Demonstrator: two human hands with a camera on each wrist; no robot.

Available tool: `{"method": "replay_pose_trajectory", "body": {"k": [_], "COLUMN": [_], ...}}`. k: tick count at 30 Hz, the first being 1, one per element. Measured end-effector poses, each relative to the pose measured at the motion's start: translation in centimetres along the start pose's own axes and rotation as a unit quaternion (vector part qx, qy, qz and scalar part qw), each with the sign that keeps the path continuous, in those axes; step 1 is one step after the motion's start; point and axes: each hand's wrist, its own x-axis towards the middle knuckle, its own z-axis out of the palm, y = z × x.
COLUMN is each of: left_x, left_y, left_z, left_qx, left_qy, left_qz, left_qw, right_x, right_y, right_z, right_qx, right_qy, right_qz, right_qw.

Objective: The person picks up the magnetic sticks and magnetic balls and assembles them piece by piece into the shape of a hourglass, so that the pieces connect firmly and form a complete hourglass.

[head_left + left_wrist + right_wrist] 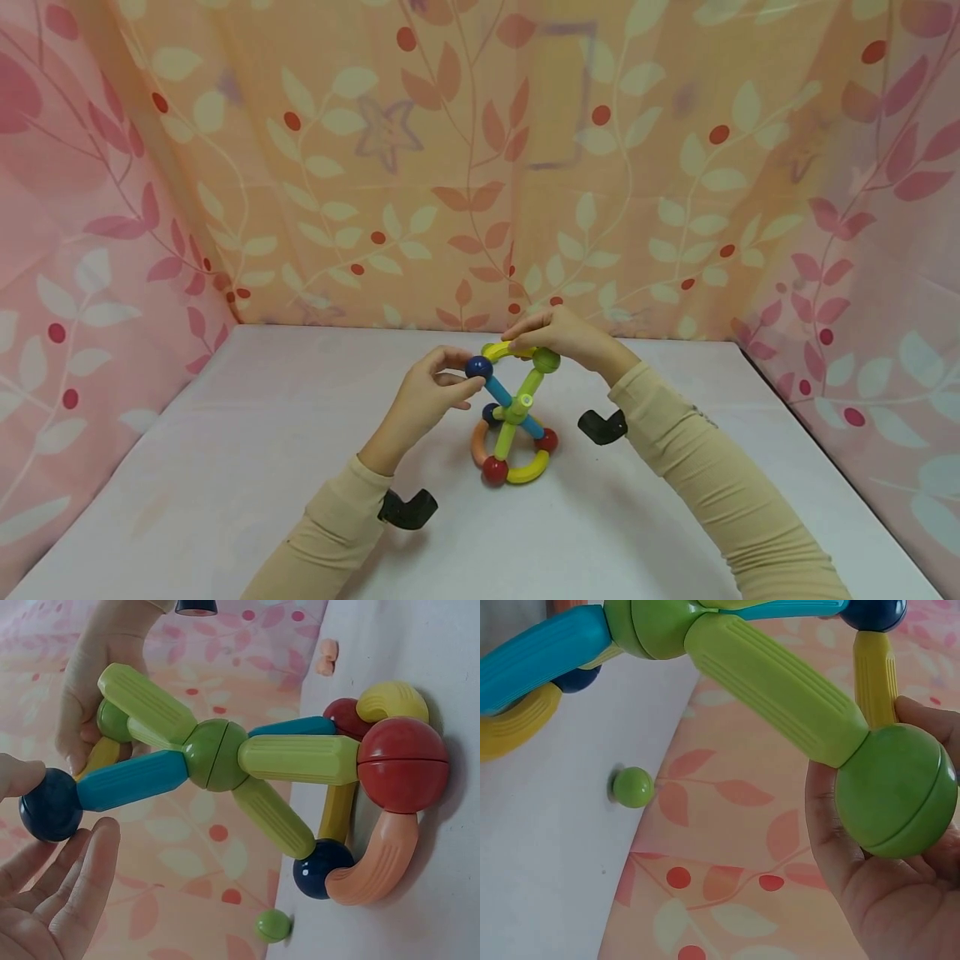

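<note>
A toy frame of coloured balls and sticks stands on the table, with a green hub ball (216,754) at its middle. My left hand (431,400) pinches the dark blue ball (51,805) between thumb and fingers, on the end of a blue stick (133,781). At the top, my right hand (558,332) grips a yellow curved stick (510,348), beside a green ball (896,791) on a light green stick (780,690). Below, red balls (495,471), a yellow curved stick (529,468) and an orange curved stick (382,862) form a ring.
A loose green ball (632,787) lies near the table's back edge. Small orange pieces (328,656) lie on the white tabletop (247,433). Patterned curtains (480,167) surround the table at the back and sides. Black wrist devices (408,508) stick out from both sleeves.
</note>
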Motion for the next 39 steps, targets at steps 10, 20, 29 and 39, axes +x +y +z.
{"method": "replay_pose_trajectory", "body": {"k": [10, 20, 29, 39], "left_x": [0.0, 0.1, 0.3, 0.3], "left_y": [-0.2, 0.0, 0.1, 0.2], "left_z": [-0.1, 0.0, 0.0, -0.1], "left_qx": [-0.002, -0.008, -0.008, -0.018], "left_qy": [0.003, -0.001, -0.039, -0.066], "left_qz": [0.009, 0.015, 0.031, 0.041], "left_qw": [1.0, 0.9999, 0.9987, 0.9968], "right_x": [0.1, -0.4, -3.7, -3.7], "right_y": [0.0, 2.2, 10.3, 10.7], "right_z": [0.2, -1.5, -0.7, 5.0], "right_qx": [0.019, 0.063, 0.085, 0.028], "right_qy": [0.005, 0.014, -0.014, -0.009], "right_qz": [0.008, 0.015, 0.11, 0.165], "right_qw": [0.9998, 0.9978, 0.9902, 0.9858]}}
